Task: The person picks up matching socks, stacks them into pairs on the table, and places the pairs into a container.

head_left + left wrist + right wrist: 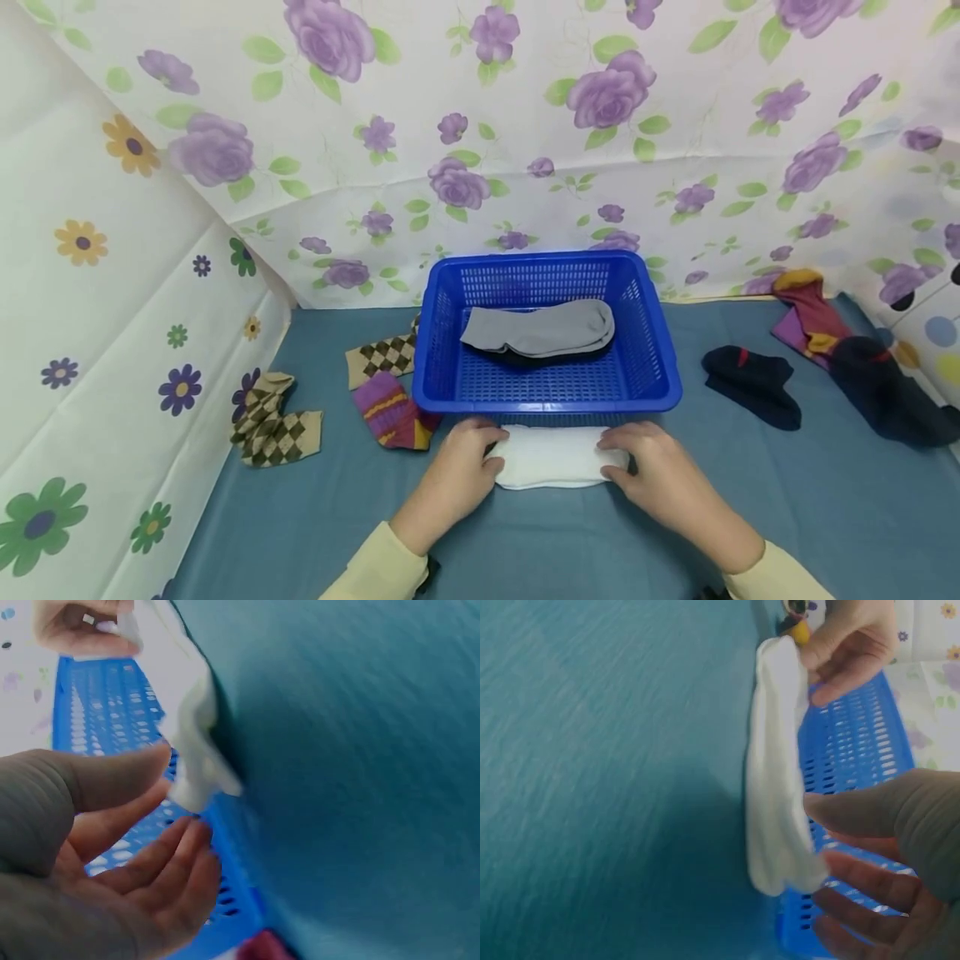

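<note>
White socks (pixel 551 457), laid together in a flat strip, lie just in front of the blue basket (pixel 547 407). At their left end my left hand (pixel 463 467) holds the edge between thumb and fingers. My right hand (pixel 656 471) grips the opposite end, its thumb and forefinger on the cloth. Close up in the right wrist view, the socks (pixel 776 772) show soft folds and a split lower end. Inside the basket, a grey sock (pixel 540 327) lies over a black one (pixel 525 358).
Left of the basket are an argyle sock (pixel 382 357), a striped purple-and-red sock (pixel 397 412) and another crumpled argyle sock (pixel 281 425). To the right lie a black sock (pixel 753 385), a dark sock (pixel 888 392) and a striped sock (pixel 813 312). Floral sheets (pixel 465 125) wall the table.
</note>
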`<action>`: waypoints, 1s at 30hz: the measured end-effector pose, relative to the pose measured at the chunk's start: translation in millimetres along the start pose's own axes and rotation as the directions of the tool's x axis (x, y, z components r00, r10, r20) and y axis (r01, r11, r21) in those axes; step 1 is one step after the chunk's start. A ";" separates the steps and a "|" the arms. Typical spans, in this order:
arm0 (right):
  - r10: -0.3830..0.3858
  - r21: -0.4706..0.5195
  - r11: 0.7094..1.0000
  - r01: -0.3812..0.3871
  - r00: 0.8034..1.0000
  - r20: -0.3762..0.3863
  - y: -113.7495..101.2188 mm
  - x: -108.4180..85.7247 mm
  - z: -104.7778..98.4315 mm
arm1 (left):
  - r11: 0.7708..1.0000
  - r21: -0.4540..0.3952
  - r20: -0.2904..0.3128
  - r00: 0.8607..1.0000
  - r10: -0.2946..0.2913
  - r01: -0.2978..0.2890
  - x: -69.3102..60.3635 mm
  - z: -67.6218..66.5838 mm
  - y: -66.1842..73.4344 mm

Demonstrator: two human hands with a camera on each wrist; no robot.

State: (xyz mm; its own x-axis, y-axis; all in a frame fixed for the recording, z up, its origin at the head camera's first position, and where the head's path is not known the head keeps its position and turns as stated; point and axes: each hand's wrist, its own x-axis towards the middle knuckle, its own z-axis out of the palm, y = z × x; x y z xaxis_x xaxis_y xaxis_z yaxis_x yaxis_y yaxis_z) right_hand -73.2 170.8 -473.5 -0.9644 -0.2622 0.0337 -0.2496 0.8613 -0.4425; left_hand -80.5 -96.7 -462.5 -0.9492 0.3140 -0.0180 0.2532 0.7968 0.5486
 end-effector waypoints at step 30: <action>-0.003 0.060 0.998 -0.001 0.998 0.067 7.0 6.8 7.7 | 0.999 0.040 0.075 0.997 -0.019 0.016 3.8 21.8 7.7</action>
State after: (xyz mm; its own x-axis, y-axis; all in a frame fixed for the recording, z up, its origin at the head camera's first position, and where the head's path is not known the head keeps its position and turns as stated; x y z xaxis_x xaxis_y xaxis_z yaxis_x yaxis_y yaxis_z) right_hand -80.8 171.7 -483.3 -0.9557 -0.2933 -0.0250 -0.2429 0.8338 -0.4957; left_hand -78.1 -78.1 -476.6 -0.9372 0.3367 -0.0913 0.2452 0.8219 0.5142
